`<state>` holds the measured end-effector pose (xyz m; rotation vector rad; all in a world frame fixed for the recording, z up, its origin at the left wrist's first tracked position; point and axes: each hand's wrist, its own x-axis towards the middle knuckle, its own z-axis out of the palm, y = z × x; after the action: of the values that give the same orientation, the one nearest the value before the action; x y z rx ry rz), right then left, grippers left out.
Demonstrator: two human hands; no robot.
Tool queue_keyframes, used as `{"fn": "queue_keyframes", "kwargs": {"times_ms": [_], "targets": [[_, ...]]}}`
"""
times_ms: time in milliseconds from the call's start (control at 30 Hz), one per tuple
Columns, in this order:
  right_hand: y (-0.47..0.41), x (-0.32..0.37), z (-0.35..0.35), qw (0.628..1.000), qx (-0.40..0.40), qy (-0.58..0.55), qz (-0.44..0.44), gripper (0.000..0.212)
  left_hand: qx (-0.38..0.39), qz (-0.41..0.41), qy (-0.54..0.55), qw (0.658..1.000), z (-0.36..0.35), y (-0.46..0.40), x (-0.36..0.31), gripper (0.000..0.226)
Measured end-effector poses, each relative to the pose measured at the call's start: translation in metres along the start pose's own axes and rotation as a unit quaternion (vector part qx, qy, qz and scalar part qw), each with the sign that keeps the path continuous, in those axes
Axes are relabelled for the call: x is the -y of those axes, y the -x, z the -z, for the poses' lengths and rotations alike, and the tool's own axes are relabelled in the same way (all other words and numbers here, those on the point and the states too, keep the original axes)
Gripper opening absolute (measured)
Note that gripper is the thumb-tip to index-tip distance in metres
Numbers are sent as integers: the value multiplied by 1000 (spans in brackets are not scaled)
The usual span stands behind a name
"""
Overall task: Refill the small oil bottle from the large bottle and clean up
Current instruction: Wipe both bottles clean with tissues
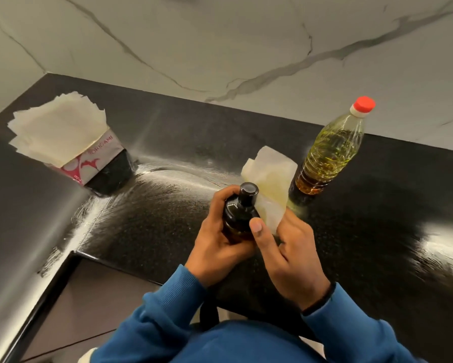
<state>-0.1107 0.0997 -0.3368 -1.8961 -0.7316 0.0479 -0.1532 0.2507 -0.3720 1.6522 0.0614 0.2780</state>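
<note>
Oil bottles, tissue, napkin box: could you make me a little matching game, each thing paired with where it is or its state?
Things:
1. large bottle
2. small bottle
3. tissue
4. napkin box

Places or states:
A. gripped in the left hand
B. at the far left of the counter
C. standing capped in red
D. pressed on the small bottle by the right hand

Pairs: 1-C, 2-A, 3-D, 4-B

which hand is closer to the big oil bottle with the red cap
Right. The right hand, pressing a tissue against the small dark bottle, sits just below-left of the large oil bottle. The left hand grips the small bottle's far side, farther away.
</note>
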Motion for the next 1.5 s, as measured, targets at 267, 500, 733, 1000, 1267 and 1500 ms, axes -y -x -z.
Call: {"fn": "queue_keyframes", "kwargs": {"times_ms": [267, 500, 733, 1000, 1267, 1500], "targets": [[18, 8, 26, 994, -80, 21, 65, 41, 3, -34, 7, 999, -26, 3, -35, 78], [38, 22, 62, 988, -84, -74, 105, 36, 4, -116, -37, 993, -49, 17, -61, 76], [46, 30, 90, 929, -52, -366, -7, 53, 43, -113, 2, 993, -71, 38, -72, 81], [34, 31, 123, 882, 82, -459, -72, 93, 134, -72, 80, 985, -90, 52, -87, 90], [18, 44, 131, 875, 167, -452, -45, 92, 106, -56, 158, 980, -96, 61, -92, 83], [39, 41, 116, 918, 52, -393, -5, 59, -4, -74, 129, 989, -93, 50, -96, 74]]}}
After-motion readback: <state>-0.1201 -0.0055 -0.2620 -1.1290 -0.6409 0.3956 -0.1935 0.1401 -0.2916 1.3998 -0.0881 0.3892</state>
